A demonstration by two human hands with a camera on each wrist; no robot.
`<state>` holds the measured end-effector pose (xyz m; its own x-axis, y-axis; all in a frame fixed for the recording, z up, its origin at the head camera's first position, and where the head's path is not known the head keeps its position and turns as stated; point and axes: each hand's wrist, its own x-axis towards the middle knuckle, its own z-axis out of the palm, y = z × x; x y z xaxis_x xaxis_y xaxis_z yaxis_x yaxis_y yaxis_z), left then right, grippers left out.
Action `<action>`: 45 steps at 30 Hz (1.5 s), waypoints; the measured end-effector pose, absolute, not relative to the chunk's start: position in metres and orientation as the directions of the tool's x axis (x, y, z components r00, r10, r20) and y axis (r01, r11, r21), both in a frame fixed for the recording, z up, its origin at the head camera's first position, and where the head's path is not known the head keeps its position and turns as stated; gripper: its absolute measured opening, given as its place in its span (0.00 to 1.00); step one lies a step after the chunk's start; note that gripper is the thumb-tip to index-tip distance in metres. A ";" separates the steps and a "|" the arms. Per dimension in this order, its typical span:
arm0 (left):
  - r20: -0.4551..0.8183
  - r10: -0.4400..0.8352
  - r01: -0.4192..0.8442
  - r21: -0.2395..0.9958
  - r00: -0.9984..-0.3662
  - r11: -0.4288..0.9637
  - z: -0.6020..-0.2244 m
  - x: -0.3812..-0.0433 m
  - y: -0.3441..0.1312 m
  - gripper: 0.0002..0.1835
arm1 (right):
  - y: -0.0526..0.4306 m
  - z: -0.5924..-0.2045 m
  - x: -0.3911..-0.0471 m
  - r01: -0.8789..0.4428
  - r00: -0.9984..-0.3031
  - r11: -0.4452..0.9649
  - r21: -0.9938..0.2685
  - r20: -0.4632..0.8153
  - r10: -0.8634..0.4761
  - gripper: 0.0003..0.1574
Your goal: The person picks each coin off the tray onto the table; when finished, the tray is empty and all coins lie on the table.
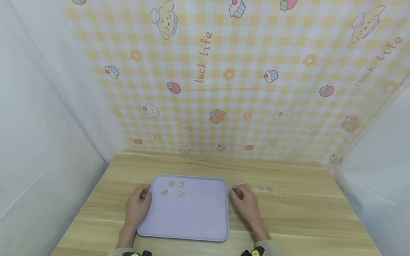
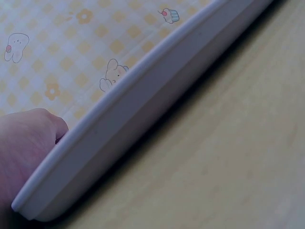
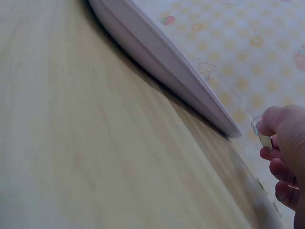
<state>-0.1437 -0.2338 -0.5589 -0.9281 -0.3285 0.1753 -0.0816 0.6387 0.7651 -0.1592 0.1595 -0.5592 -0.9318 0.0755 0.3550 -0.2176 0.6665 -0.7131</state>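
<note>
A shallow lilac tray (image 1: pixel 192 217) lies on the table, with several silvery coins (image 1: pixel 181 184) near its far left corner. At the tray's left edge, my left hand (image 1: pixel 137 206) grips the rim with bent fingers. In the left wrist view that hand (image 2: pixel 29 148) is partly hidden behind the tray wall (image 2: pixel 143 105). Just past the tray's right edge, my right hand (image 1: pixel 246 204) is above the table. The right wrist view shows a coin (image 3: pixel 265 140) pinched between thumb and finger, the other fingers loosely curled.
More coins (image 1: pixel 261 187) lie in a loose row on the wooden table (image 1: pixel 307 217), right of the tray. A yellow checked cloth (image 1: pixel 243 96) with cartoon prints hangs behind the table. Pale sheets (image 1: pixel 41 142) hang at both sides.
</note>
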 end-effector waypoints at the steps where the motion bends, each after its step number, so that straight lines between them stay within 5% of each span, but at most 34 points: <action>1: 0.176 -0.329 -0.081 0.765 -0.928 0.638 -0.559 -0.144 -0.234 0.15 | 0.162 -0.561 -0.158 -0.212 -0.932 0.670 -0.711 0.354 0.081 0.09; 18: 0.197 -0.330 -0.066 0.765 -0.923 0.641 -0.560 -0.147 -0.234 0.15 | 0.169 -0.565 -0.155 -0.225 -0.930 0.775 -0.590 0.368 0.010 0.09; 45: 0.207 -0.324 -0.059 0.757 -0.923 0.651 -0.561 -0.145 -0.235 0.15 | 0.167 -0.566 -0.152 -0.172 -0.951 0.778 -0.604 0.309 0.029 0.10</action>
<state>-0.1446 -0.2347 -0.5609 -0.9232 -0.3239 0.2069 -0.0589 0.6512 0.7566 -0.1517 0.1673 -0.5659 -0.9506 0.0292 0.3091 -0.1724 0.7784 -0.6037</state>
